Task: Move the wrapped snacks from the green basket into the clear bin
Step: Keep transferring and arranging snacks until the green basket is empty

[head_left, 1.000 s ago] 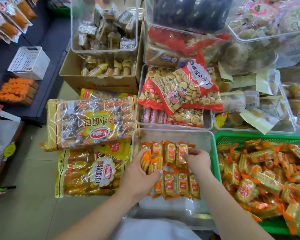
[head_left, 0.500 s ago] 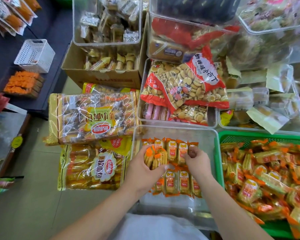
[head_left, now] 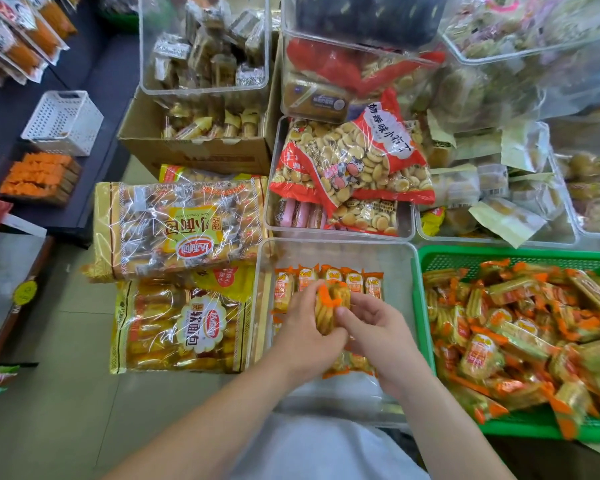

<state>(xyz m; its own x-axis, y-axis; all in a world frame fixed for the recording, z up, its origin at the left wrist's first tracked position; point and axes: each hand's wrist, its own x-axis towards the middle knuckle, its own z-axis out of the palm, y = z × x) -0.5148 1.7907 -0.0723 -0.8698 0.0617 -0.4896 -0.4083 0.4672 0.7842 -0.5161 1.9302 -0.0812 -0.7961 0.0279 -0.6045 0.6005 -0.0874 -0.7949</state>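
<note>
Orange-and-yellow wrapped snacks (head_left: 520, 327) are lying heaped in the green basket (head_left: 499, 252), and we are judging that most of the job is waiting to be done: the heap is filling the basket almost from wall to wall. The clear bin (head_left: 400, 271) is sitting just left of the basket, side against side. In it a neat row of packets (head_left: 329, 280) is lining the far part, and a second row (head_left: 349, 363) is showing nearer to us, partly hidden under our hands. We are reckoning that only a small share has crossed over, and the bin is offering plenty of room for more.

We are holding a small bundle (head_left: 328, 310) of snacks over the middle of the bin, between the two rows. Our left grip (head_left: 302, 337) is wrapping its curled fingers round the bundle from the left and from below, keeping the packets upright with their orange ends pointing away from us. Our right grip (head_left: 381, 334) is meeting it from the right, thumb and forefinger pinching the bundle's near edge while the other fingers are curling loosely beneath. We are guessing that a packet is about to be drawn from the bundle and laid into a row, though which row we cannot tell.
</note>
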